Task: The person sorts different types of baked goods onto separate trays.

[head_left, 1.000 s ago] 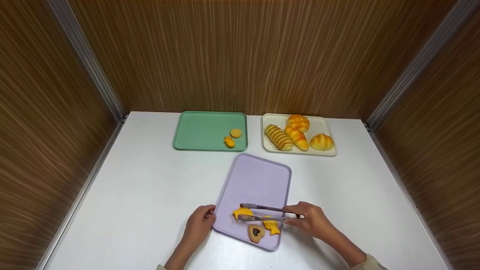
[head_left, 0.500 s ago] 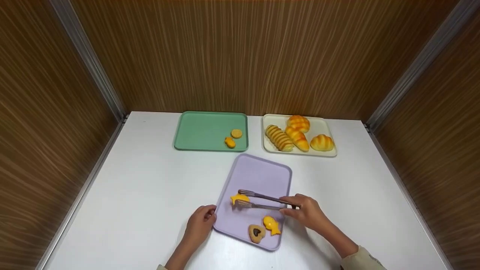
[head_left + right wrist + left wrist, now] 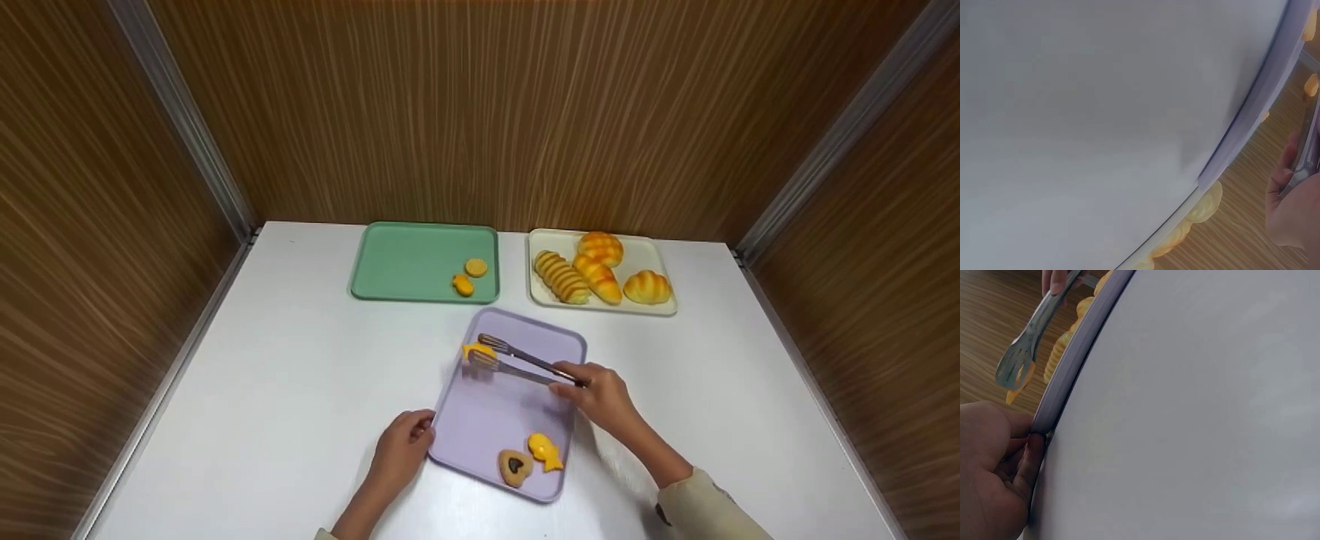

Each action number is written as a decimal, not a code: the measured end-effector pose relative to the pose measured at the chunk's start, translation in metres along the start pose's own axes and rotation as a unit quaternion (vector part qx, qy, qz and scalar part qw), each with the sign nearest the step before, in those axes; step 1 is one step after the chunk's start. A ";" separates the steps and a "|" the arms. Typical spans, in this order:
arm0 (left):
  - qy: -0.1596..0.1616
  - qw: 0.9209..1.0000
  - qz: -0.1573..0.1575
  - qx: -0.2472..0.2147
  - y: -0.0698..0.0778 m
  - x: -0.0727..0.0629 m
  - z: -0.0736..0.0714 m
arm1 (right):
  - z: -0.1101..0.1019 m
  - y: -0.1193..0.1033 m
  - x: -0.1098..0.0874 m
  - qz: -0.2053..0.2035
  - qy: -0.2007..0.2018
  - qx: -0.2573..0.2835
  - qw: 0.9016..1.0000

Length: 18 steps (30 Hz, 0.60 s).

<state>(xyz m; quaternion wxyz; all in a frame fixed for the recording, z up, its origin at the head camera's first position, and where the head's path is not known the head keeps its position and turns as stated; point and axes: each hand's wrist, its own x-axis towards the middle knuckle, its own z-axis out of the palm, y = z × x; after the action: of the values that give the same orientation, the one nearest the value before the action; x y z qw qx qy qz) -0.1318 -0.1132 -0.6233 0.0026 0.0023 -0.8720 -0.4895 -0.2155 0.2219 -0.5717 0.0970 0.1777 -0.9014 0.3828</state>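
My right hand [image 3: 604, 395] holds a pair of tongs [image 3: 525, 356], whose slotted heads grip a yellow fish-shaped biscuit [image 3: 477, 349]. The biscuit is raised over the lilac tray [image 3: 487, 420], overlapping its left rim in the head view. In the left wrist view, the tongs [image 3: 1036, 329] and biscuit [image 3: 1012, 395] show beyond the tray's edge [image 3: 1072, 363]. That edge is pinched between thumb and fingers of my left hand [image 3: 988, 467]. At the tray's near end lie another yellow fish biscuit [image 3: 545, 451] and a heart-shaped biscuit [image 3: 515, 467] with a dark centre.
A green tray [image 3: 405, 259] at the back left bears a round biscuit [image 3: 476, 268] and a small orange-yellow piece [image 3: 463, 285]. To its right, a cream tray [image 3: 671, 309] carries several breads [image 3: 598, 279]. Wood-grain panels [image 3: 480, 112] enclose the white table [image 3: 300, 375].
The tongs have lifted the fish biscuit from the near part of the lilac tray and carried it away towards the tray's far end. My left hand has stayed at the tray edge.
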 end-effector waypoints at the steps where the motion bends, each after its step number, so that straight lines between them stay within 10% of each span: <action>1: 0.002 1.000 0.003 -0.001 0.000 0.000 0.000 | 0.001 -0.001 0.003 0.005 0.004 0.000 1.000; 18: 0.006 1.000 0.020 -0.015 -0.002 -0.001 0.000 | 0.043 -0.021 0.059 0.046 0.030 -0.005 0.998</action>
<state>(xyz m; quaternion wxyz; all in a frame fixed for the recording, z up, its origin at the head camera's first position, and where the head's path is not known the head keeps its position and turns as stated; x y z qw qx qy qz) -0.1309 -0.1138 -0.6249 0.0176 -0.0118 -0.8642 -0.5028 -0.2633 0.1625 -0.5688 0.1069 0.1241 -0.9074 0.3871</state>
